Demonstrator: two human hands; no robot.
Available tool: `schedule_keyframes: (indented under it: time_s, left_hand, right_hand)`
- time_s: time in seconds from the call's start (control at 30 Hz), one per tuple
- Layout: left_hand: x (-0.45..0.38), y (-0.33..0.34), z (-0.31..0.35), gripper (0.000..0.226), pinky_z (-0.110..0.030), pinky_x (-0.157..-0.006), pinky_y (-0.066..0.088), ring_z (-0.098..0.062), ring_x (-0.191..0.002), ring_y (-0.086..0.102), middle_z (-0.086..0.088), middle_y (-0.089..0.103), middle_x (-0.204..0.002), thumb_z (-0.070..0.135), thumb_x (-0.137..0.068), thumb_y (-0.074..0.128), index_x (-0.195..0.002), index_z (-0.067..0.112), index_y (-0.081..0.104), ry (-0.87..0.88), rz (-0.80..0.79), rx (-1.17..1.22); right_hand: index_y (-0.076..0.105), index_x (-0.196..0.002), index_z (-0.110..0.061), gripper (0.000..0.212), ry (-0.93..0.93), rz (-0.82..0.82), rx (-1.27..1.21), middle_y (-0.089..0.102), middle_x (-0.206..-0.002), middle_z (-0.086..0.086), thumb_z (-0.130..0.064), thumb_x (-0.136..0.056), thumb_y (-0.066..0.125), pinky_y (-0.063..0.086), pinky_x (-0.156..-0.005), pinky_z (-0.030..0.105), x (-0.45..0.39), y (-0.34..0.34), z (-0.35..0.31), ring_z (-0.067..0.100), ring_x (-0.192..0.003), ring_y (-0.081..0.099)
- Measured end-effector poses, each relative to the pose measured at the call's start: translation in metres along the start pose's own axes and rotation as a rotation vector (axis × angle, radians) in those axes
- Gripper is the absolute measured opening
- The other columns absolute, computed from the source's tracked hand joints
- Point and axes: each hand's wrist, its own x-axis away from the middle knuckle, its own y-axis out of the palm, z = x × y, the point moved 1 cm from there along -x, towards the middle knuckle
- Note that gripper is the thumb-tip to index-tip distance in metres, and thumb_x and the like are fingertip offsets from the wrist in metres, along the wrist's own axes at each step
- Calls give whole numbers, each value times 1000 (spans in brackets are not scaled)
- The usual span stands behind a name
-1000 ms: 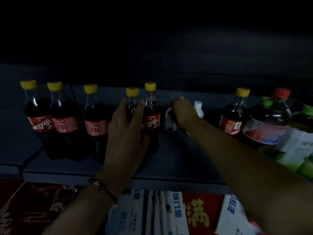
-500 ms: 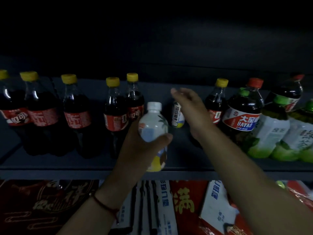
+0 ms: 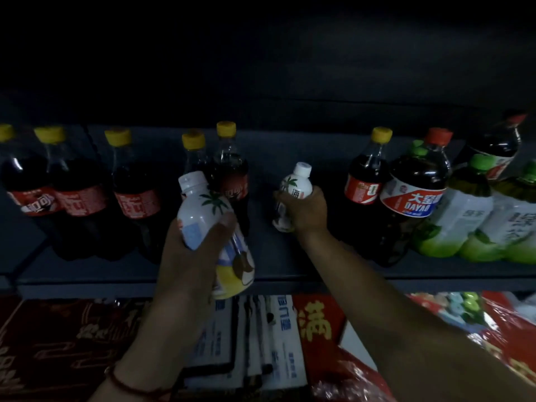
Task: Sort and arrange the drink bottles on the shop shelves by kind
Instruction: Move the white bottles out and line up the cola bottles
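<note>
Since half a second ago, the right hand (image 3: 307,210) has closed around the second coconut drink bottle (image 3: 293,195) at the back of the shelf, where before its fingers were only reaching toward it; the left hand (image 3: 197,250) has drawn its own bottle slightly nearer the camera.

The dark shelf (image 3: 290,274) runs across the whole view. On its right side stands a large Dayao bottle (image 3: 414,192) with a red cap, and just beside it, leaning together, are green tea bottles (image 3: 470,221) with green caps. Along the left stand cola bottles (image 3: 81,192) with yellow caps and red labels, upright in a row, and 1 more cola bottle (image 3: 367,181) stands touching the left of the Dayao bottle. Below the shelf lie red and white cartons (image 3: 278,338).

The left hand grips a white coconut drink bottle (image 3: 203,216) with a palm tree print and a yellow base, tilted, held in front of the shelf edge, thumb across its front. The right hand grasps the smaller-looking second bottle around its middle, between the 2 cola groups; whether its base touches the shelf cannot be told. A red cord bracelet (image 3: 127,384) circles the left wrist.
</note>
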Motion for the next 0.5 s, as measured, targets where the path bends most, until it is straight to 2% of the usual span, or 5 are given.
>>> schedule_keyframes:
  time_s: [0.1, 0.23, 0.27, 0.37, 0.5]
  left_hand:
    - [17, 0, 26, 69, -37, -90, 53, -16, -108, 69, 7, 72, -118, 52, -63, 84, -126, 34, 62, -114, 19, 11]
    - [60, 15, 72, 94, -14, -74, 50, -15, -123, 57, 1, 55, -137, 54, -76, 74, -152, 13, 35, -206, 252, -50]
    - [78, 18, 92, 104, -17, -80, 51, -20, -126, 54, 3, 52, -139, 61, -68, 78, -152, 16, 36, -232, 291, -61]
    - [131, 34, 173, 86, -60, -83, 54, -47, -107, 62, -25, 60, -126, 55, -65, 85, -139, 29, 52, -331, 160, -81]
    - [168, 67, 274, 81, -47, -66, 53, -52, -91, 63, -31, 61, -109, 50, -68, 82, -133, 12, 52, -299, 69, -229]
  right_hand:
    - [67, -104, -3, 29, 135, -193, -94, 74, -90, 12, -11, -77, 77, 54, -63, 28, 77, -29, -42, 18, -75, 70]
    - [71, -93, -24, 19, 288, -345, -111, 76, -90, 0, -14, -79, 76, 57, -72, 32, 161, -81, -141, 17, -84, 72]
    - [71, -94, -26, 21, 317, -362, -129, 75, -87, -5, -16, -77, 77, 58, -70, 30, 181, -95, -169, 14, -84, 71]
    - [69, -98, -21, 28, 396, -383, -143, 70, -82, -1, -24, -72, 80, 52, -67, 32, 227, -137, -247, 21, -82, 68]
    - [66, -108, -20, 41, 339, -392, -29, 72, -93, 7, -28, -69, 75, 59, -72, 37, 259, -185, -355, 26, -88, 70]
